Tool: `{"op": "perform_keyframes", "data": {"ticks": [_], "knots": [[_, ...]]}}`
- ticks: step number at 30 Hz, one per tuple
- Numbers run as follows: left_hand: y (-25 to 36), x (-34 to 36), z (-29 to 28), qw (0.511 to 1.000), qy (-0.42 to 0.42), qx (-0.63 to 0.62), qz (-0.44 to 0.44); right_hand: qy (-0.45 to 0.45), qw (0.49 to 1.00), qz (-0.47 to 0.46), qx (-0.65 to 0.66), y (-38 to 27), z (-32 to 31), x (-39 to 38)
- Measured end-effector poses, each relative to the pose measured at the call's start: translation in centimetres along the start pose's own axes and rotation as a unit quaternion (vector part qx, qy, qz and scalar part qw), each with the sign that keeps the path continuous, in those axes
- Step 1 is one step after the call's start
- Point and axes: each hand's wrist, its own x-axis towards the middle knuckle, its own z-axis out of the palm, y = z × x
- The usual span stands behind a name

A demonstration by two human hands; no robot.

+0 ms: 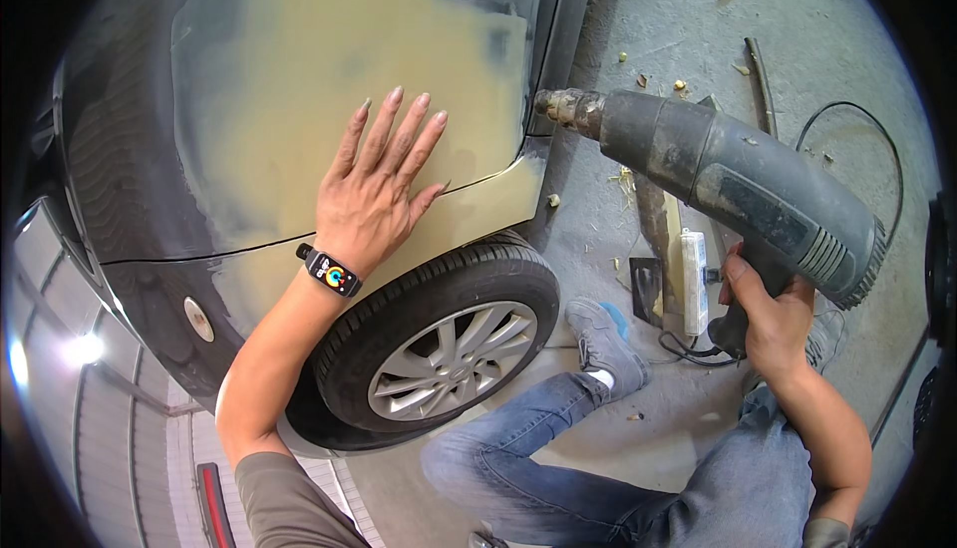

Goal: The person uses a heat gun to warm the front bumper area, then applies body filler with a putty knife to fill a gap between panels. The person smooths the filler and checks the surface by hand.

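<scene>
My left hand (381, 174), wearing a smartwatch, rests with fingers spread on the car's body panel (259, 29), which has a broad tan filler patch with grey edges, just above a curved seam. My right hand (773, 314) grips the handle of a dirty black heat gun (718, 174); its metal nozzle points left, close to the panel's edge beside my left fingertips. Below the panel is a wheel (444, 354) with a silver rim and black tyre.
On the concrete floor (678, 19) lie scattered scraps, a dark bar (759, 84), a white power strip (695, 279), a dark flat piece (646, 289) and black cable (892, 139). My bent legs (528, 458) and grey shoe (603, 349) are beside the wheel.
</scene>
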Motion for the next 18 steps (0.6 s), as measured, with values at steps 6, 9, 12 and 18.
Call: {"op": "perform_keyframes", "data": {"ticks": [6, 9, 12, 18], "knots": [[2.4, -1.1, -0.8, 0.997, 0.013, -0.078, 0.016, -0.012, 1.0, 0.0, -0.012, -0.4, -0.3, 0.3], [5.1, -3.2, -1.7, 0.983, 0.048, -0.137, 0.116, -0.029, 1.0, 0.003, -0.011, -0.6, 0.0, 0.3], [8.0, -5.6, -2.1, 0.932, 0.105, -0.304, 0.169, -0.049, 0.999, -0.004, -0.011, -0.8, 0.2, 0.7], [13.1, -10.8, -1.5, 0.866, 0.066, -0.486, 0.097, -0.049, 0.999, -0.008, -0.022, -1.4, 1.3, 1.2]]}}
